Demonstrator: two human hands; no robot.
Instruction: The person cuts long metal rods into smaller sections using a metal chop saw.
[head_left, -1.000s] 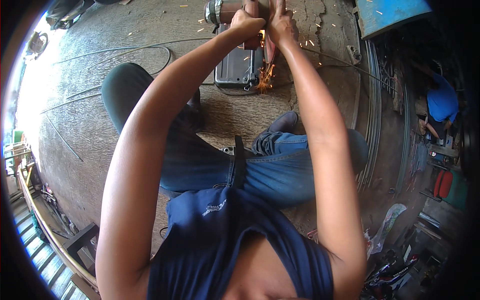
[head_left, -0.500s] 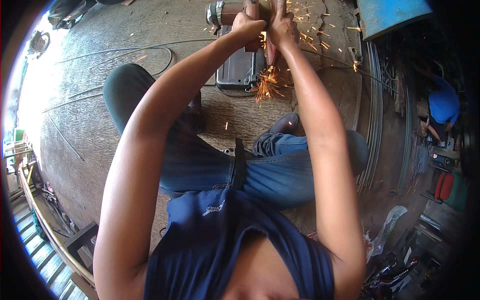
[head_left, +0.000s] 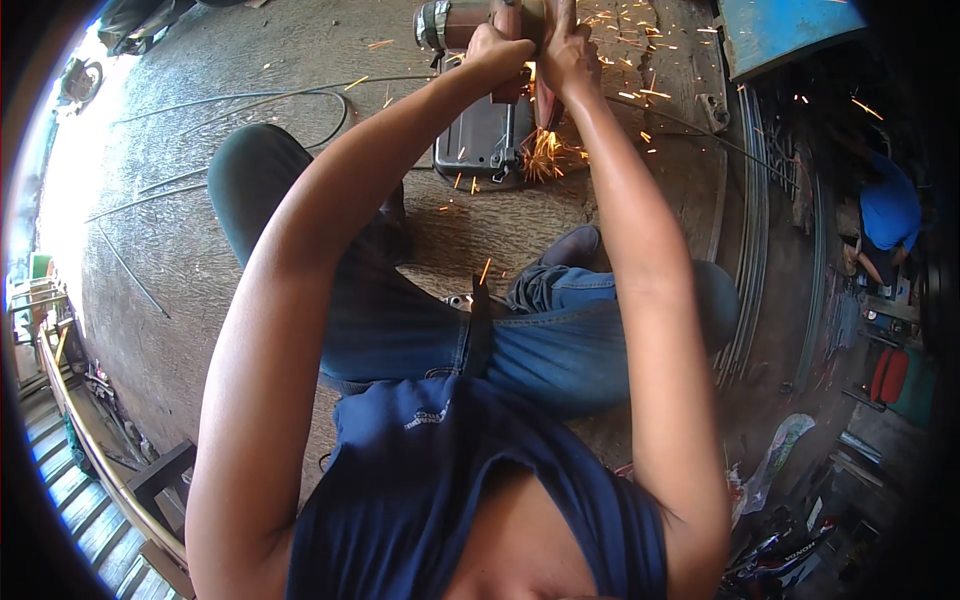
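Note:
At the top of the head view, a cut-off saw (head_left: 463,24) with a reddish-brown motor body and silver tape round its end stands over a dark grey base (head_left: 470,135). My left hand (head_left: 497,55) is closed around a reddish-brown part of the saw. Close beside it, my right hand (head_left: 570,60) is wrapped round the saw's upright handle. Orange sparks (head_left: 545,155) spray from below the saw, between my forearms, and fly off to the right. The cutting point itself is hidden behind my hands and the saw.
Cables (head_left: 250,98) loop across the floor at left. Long metal bars (head_left: 752,220) lie along the right, near a blue metal panel (head_left: 790,35). A person in a blue shirt (head_left: 888,205) crouches at far right. My legs (head_left: 420,310) are folded below the saw.
The spray of sparks has changed shape and more sparks are scattered to the right and left. Both hands keep their hold on the saw, almost unmoved.

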